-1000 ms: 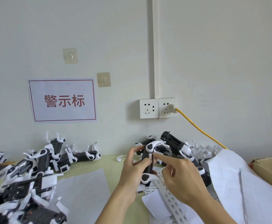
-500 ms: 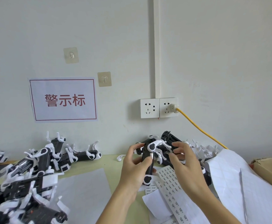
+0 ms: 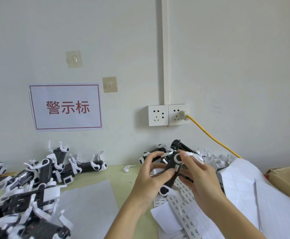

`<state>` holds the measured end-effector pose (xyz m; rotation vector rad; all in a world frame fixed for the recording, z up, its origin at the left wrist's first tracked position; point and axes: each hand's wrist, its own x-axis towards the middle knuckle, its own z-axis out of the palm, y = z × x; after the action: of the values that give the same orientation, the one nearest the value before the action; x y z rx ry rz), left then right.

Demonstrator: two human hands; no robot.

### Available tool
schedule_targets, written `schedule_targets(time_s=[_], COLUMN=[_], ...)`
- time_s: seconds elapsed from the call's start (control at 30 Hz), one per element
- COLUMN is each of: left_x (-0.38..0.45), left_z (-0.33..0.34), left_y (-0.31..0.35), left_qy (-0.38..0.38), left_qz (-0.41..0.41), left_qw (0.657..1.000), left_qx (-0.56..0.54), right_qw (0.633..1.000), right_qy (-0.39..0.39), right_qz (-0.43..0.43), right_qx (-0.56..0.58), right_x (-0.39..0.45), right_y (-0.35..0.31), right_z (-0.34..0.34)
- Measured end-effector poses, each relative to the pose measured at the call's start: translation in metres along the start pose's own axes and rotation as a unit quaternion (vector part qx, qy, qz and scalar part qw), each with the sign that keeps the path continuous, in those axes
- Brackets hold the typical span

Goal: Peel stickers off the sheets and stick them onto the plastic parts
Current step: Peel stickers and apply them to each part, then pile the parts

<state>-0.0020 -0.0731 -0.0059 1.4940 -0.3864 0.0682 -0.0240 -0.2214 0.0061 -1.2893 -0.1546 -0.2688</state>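
A black plastic part with white clips (image 3: pixel 172 167) is held upright above the table, a small white sticker on its upper side. My left hand (image 3: pixel 151 178) grips it from the left, thumb across its middle. My right hand (image 3: pixel 201 178) holds it from the right, fingers curled over its white top. Under my hands lies a sticker sheet (image 3: pixel 185 204) with small printed labels. More black and white parts lie behind my hands (image 3: pixel 182 146).
A big heap of black and white parts (image 3: pixel 30 183) fills the left side. Blank backing sheets lie at the centre (image 3: pixel 89 204) and right (image 3: pixel 270 195). A cardboard box (image 3: pixel 289 178) stands far right. A yellow cable (image 3: pixel 213 137) runs from the wall socket.
My right hand went from pressing the part with a fingertip to reaching behind it, then to gripping its top. The part has tilted slightly right in my hands.
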Motion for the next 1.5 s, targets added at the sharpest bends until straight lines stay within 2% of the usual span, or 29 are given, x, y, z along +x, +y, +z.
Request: schedule_targets(time_s=[0.13, 0.23, 0.4, 0.53, 0.83, 1.03, 1.2, 1.27, 1.33, 1.43, 1.5], left_x=[0.001, 0.002, 0.009, 0.009, 0.008, 0.007, 0.009, 0.01, 0.01, 0.009, 0.009], left_z=[-0.002, 0.0, -0.009, -0.016, -0.019, -0.016, -0.013, -0.012, -0.013, -0.014, -0.015], left_y=[-0.005, -0.007, -0.004, -0.002, -0.001, -0.001, -0.008, -0.011, -0.015, -0.019, -0.022], left_qy=[-0.061, -0.026, 0.116, 0.131, 0.187, 0.171, 0.162, 0.16, 0.174, 0.189, 0.186], left_qz=[-0.09, -0.082, -0.063, -0.066, -0.035, -0.006, -0.025, -0.059, -0.086, -0.089, -0.087], left_qw=[0.993, 0.994, 0.967, 0.943, 0.946, 0.961, 0.977, 0.978, 0.973, 0.973, 0.976], left_qx=[-0.043, -0.073, -0.217, -0.298, -0.262, -0.219, -0.134, -0.121, -0.123, -0.095, -0.077], right_qw=[0.994, 0.989, 0.988, 0.992, 0.995, 0.976, 0.961, 0.965, 0.969, 0.96, 0.965], right_qy=[0.087, 0.105, 0.04, -0.009, -0.096, -0.108, -0.097, -0.071, -0.05, -0.042, -0.026], right_qz=[0.003, 0.01, 0.024, 0.039, 0.022, -0.031, -0.04, -0.009, 0.072, 0.21, 0.236], right_qx=[0.061, 0.103, 0.147, 0.119, -0.024, -0.186, -0.254, -0.254, -0.232, -0.179, -0.113], right_x=[0.005, 0.007, 0.009, 0.008, 0.0, -0.004, -0.004, -0.003, 0.001, 0.005, 0.008], right_y=[0.003, 0.004, 0.005, 0.008, 0.003, -0.005, -0.007, -0.01, -0.012, -0.018, -0.025], right_z=[-0.005, -0.005, -0.003, -0.003, -0.002, -0.007, -0.008, -0.012, -0.022, -0.044, -0.061])
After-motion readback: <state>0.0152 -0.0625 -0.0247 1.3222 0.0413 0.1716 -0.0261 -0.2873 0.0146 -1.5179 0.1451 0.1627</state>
